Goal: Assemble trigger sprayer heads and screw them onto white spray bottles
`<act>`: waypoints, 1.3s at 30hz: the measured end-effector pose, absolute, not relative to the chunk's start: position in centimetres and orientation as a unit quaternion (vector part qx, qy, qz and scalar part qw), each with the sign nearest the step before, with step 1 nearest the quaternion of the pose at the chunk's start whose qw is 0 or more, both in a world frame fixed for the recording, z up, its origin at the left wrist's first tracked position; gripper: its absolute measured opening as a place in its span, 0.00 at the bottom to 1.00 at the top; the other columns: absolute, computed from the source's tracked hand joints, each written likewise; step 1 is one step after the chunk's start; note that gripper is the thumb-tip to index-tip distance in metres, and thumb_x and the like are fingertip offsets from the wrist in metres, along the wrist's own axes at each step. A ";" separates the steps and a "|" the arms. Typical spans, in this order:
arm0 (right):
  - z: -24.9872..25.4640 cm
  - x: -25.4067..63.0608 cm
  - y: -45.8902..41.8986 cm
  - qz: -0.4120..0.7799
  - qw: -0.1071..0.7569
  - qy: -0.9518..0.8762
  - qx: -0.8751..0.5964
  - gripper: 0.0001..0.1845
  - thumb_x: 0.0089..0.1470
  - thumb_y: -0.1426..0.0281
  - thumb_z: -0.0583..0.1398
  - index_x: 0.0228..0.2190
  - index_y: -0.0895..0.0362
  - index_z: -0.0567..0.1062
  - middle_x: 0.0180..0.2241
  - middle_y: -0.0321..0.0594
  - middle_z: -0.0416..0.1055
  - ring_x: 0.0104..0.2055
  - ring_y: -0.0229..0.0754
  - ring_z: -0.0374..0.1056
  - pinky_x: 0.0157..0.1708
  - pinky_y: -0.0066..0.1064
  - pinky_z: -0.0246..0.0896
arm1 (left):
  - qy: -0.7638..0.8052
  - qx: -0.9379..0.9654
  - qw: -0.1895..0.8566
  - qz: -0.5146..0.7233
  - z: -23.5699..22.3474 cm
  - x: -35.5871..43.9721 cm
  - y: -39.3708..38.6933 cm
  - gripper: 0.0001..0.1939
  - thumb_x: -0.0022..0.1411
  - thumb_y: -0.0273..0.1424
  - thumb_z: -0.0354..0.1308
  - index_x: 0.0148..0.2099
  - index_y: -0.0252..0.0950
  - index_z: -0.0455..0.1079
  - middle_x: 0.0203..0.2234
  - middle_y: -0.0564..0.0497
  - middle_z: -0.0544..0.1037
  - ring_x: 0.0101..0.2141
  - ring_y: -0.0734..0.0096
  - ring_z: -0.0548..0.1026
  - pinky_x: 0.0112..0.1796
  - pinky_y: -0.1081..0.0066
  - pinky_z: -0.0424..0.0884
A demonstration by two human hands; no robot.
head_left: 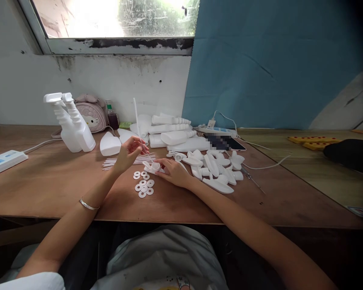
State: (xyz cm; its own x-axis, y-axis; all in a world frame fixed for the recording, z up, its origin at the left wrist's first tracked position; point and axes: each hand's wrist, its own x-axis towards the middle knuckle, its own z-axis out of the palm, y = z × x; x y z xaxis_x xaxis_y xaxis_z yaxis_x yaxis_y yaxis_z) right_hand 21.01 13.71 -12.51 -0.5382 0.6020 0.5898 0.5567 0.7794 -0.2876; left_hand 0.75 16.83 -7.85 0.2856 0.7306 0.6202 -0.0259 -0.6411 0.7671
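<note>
My left hand (132,150) is closed, its fingers pinched on a thin white tube (136,112) that sticks up above them at a slight tilt. The tube's lower end is hard to make out. Close by on the right, my right hand (172,171) grips a white spray head (152,166) low over the table. Under and behind my left hand lies a bundle of thin white tubes (109,163). Several flat white ring washers (142,188) are spread in front of the spray head. A heap of white spray-head parts (213,164) sits to the right of my right hand.
White bottles (181,139) lie stacked at the back; two bottles with spray tops (75,133) stand at the left by a pink bag (90,114). A power strip (7,161), a tablet (226,143), cables and a screwdriver (252,180) also rest on the table (63,193).
</note>
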 end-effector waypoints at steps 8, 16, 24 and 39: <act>-12.5 21.0 13.7 0.030 0.347 -0.877 -0.331 0.17 0.53 0.66 0.57 0.44 0.58 0.65 0.37 0.42 0.70 0.34 0.40 0.66 0.38 0.33 0.63 | 0.250 0.718 0.352 0.546 -8.0 1.4 16.1 0.09 0.52 0.28 0.57 0.36 0.35 0.61 0.27 0.53 0.72 0.30 0.72 0.74 0.32 0.71 0.71; -12.4 21.0 13.7 0.030 0.346 -0.875 -0.336 0.17 0.53 0.66 0.57 0.44 0.59 0.65 0.37 0.43 0.70 0.34 0.41 0.66 0.37 0.34 0.63 | 0.282 0.753 0.343 0.485 -9.2 2.5 15.6 0.10 0.52 0.35 0.59 0.33 0.34 0.67 0.28 0.50 0.74 0.30 0.70 0.74 0.34 0.69 0.72; -12.8 21.1 13.9 0.041 0.343 -0.874 -0.342 0.19 0.53 0.65 0.55 0.46 0.57 0.64 0.39 0.44 0.69 0.37 0.43 0.67 0.38 0.36 0.63 | 0.325 0.807 0.180 0.460 -9.3 2.7 15.6 0.10 0.53 0.38 0.58 0.31 0.36 0.69 0.23 0.53 0.75 0.27 0.71 0.72 0.35 0.69 0.67; -12.5 21.3 13.8 0.097 0.329 -0.866 -0.363 0.22 0.51 0.64 0.58 0.47 0.57 0.62 0.36 0.40 0.68 0.34 0.40 0.66 0.35 0.32 0.62 | 0.335 0.822 0.156 0.433 -9.9 2.6 16.0 0.09 0.53 0.38 0.58 0.32 0.38 0.68 0.27 0.52 0.78 0.31 0.65 0.75 0.39 0.67 0.65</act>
